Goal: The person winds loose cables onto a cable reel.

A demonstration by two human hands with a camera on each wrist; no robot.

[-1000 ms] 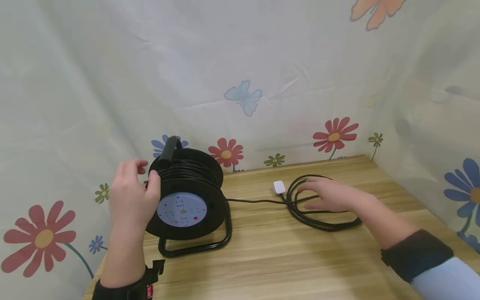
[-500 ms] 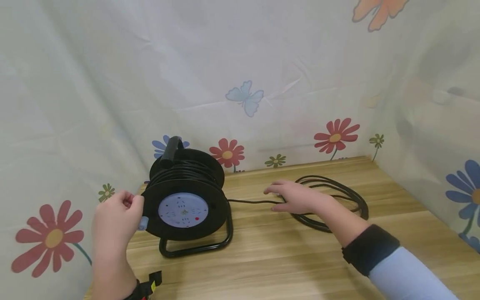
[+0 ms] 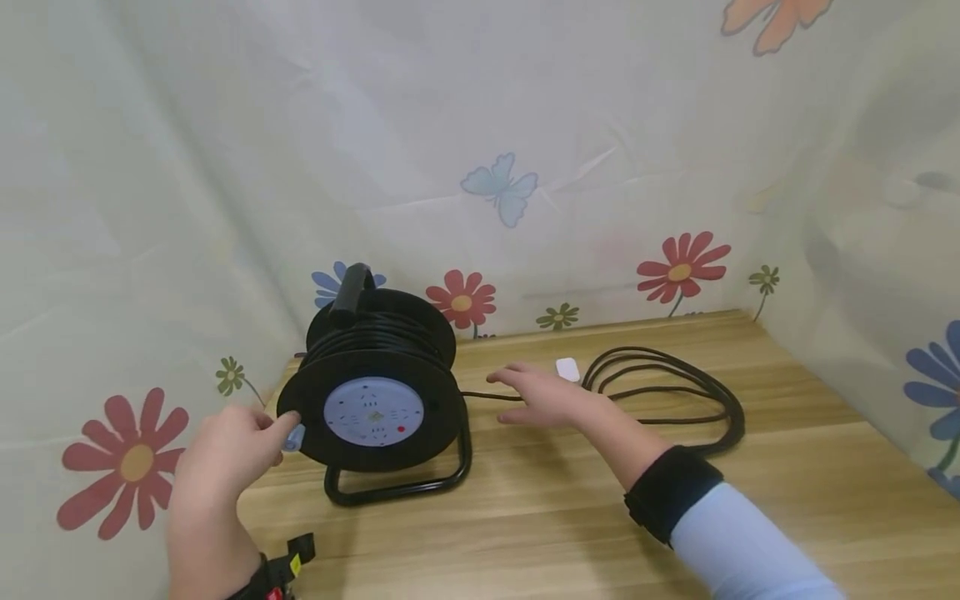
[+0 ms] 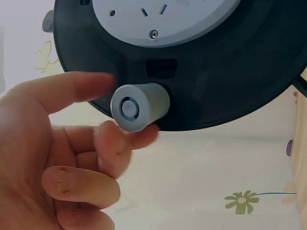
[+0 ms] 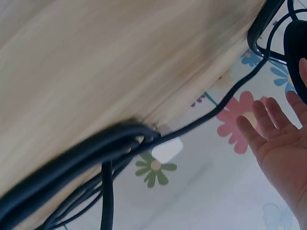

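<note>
1. Here, a black cable reel (image 3: 375, 392) stands upright in its tube frame on the left part of the wooden tabletop (image 3: 540, 517), its pale socket plate facing the camera.
2. The left hand (image 3: 225, 450) is at the reel's lower left rim, thumb and fingers curled round the small grey crank knob (image 4: 139, 106) and pinching it; the left wrist view shows the knob between the thumb above and a finger below.
3. The right hand (image 3: 543, 396) is flat and relaxed, fingers straight and spread, palm down over the tabletop just right of the reel; it grips nothing.
4. A black cord (image 3: 487, 395) runs from the reel along the tabletop, under or just beside the right hand; whether the palm touches it cannot be told.
5. Further right the cord lies in loose loops (image 3: 675, 400) on the tabletop, with a white plug (image 3: 567, 369) beside the loops' left end, near the right hand's fingers.
6. A flower-and-butterfly printed sheet (image 3: 480, 150) hangs behind and at both sides.
</note>
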